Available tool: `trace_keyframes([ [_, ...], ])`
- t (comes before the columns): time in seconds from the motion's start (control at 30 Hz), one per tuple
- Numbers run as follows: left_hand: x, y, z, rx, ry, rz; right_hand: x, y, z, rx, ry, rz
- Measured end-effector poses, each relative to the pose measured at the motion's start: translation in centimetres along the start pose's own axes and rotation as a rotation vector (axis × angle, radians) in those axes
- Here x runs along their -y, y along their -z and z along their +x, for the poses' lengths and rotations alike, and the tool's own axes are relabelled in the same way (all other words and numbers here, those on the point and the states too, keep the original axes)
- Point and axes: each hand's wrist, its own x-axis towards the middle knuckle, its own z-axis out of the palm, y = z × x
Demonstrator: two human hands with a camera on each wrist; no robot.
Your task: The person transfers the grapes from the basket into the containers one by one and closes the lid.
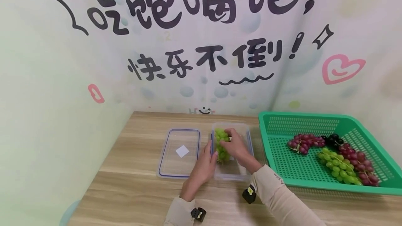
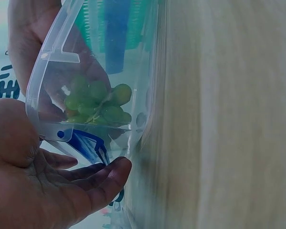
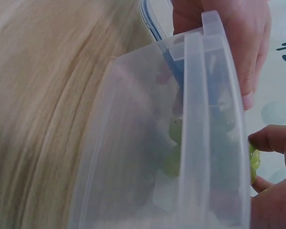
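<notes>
A clear plastic food container (image 1: 240, 170) with blue-edged side flaps lies on the table, and a bunch of green grapes (image 1: 222, 154) sits along its left side. My left hand (image 1: 205, 166) holds the container's left wall, thumb at the rim and fingers along the outside by the blue flap (image 2: 88, 145). Reaching in from above, my right hand (image 1: 236, 148) pinches the grapes between thumb and fingers. Through the clear wall, the grapes (image 2: 102, 102) show low inside the container. The right wrist view catches only part of the right hand (image 3: 276, 167) beyond the rim.
Left of the container lies its blue-sealed lid (image 1: 176, 163) with a white square label. On the right stands a green basket (image 1: 295, 180) holding red grapes (image 1: 304, 143), dark grapes (image 1: 333, 140) and another green bunch (image 1: 338, 166). A printed wall (image 1: 188, 93) rises behind the wooden table (image 1: 125, 184).
</notes>
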Motion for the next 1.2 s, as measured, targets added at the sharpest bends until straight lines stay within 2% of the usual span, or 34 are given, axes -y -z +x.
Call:
trace_keyframes([
  [0.5,-0.39,0.31,0.07,0.015,0.013,0.004,0.05,0.0,0.14,0.041,-0.018,0.004],
  [0.87,-0.45,0.58,0.08,0.012,0.017,0.001,0.05,-0.04,0.25,0.072,-0.016,-0.053],
  [1.2,-0.07,0.17,-0.07,0.012,0.015,-0.02,-0.56,0.06,0.33,0.109,-0.061,-0.078],
])
